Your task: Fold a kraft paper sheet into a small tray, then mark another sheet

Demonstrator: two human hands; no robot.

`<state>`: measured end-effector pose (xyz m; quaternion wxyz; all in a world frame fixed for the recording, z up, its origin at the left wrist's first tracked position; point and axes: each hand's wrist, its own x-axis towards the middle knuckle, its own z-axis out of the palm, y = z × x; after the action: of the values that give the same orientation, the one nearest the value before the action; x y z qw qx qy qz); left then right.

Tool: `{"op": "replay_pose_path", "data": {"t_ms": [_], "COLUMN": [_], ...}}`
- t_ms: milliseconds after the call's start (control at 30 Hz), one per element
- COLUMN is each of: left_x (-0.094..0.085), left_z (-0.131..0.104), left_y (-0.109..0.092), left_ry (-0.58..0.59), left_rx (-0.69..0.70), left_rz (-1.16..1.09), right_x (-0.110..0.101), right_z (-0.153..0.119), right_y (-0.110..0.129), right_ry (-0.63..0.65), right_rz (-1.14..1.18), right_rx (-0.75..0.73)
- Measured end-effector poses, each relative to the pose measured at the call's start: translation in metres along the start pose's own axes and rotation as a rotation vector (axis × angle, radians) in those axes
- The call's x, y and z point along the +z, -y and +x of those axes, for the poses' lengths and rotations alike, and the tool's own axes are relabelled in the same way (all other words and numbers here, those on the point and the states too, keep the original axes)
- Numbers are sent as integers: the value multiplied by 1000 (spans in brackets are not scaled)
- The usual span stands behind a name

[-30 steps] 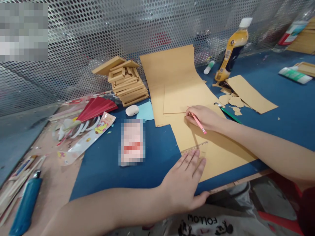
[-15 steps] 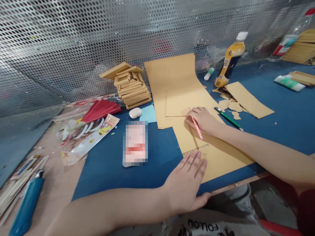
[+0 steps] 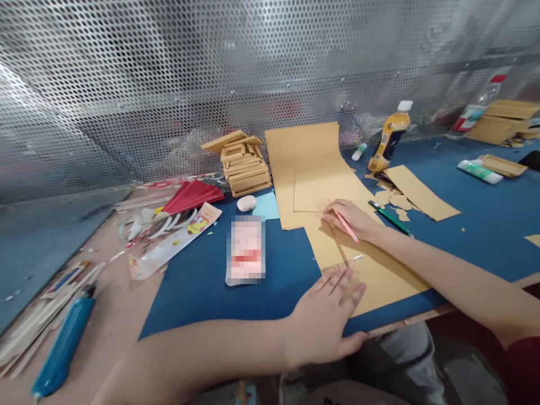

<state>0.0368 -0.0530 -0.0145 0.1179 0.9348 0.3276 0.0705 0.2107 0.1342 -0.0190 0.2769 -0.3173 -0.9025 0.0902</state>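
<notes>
2 hands — left hand (image 3: 323, 316) palm-down, flattened at ruler (image 3: 348, 262); right hand (image 3: 353, 218) gripping pink pencil (image 3: 348, 229).

We can read no word, brand or number for certain. On the yellow bottle (image 3: 383, 154) we see a dark label (image 3: 393, 142) with small pale patches, its print too small for us. The clear bottle (image 3: 469, 119) has a red, white and blue label (image 3: 467, 117), and the white tube (image 3: 480, 171) a green band; we can make out no letters on either. We see tick marks on the ruler (image 3: 343, 263), but their figures escape us. Pixelation covers the phone (image 3: 246, 247).
</notes>
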Motion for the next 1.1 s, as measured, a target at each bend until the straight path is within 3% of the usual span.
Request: {"op": "replay_pose_path", "data": {"t_ms": [133,200,267,333,400,433,467,567,667,1100], "left_x": [-18,-35,-57,-79,-98,-104,-109,-113,-106,-99], "left_z": [3,6,10,12,10,8,6,1,-1,1], "left_y": [-3,1,15,39,71,88,104,141,157,164], "left_ry": [-42,-88,-121,-141,-76,0,42,123,180,268], "left_rx": [-6,-97,-318,-663,-1035,-1168,-1211,-1225,-1209,-1098], "left_rz": [105,184,301,419,473,439,419,374,335,328], "right_x": [-3,-4,-4,-3,-1,-1,0,0,0,0], "right_z": [0,0,-1,-1,-2,-2,-3,-3,-3,-3], "right_y": [2,3,3,1,-1,-2,-2,-3,-4,-5], "right_ry": [7,10,14,18,12,8,6,13,19,29], "right_rz": [40,52,60,65,70,71,72,81,84,107], "right_rx": [12,21,23,22,24,27,28,24,21,22]}}
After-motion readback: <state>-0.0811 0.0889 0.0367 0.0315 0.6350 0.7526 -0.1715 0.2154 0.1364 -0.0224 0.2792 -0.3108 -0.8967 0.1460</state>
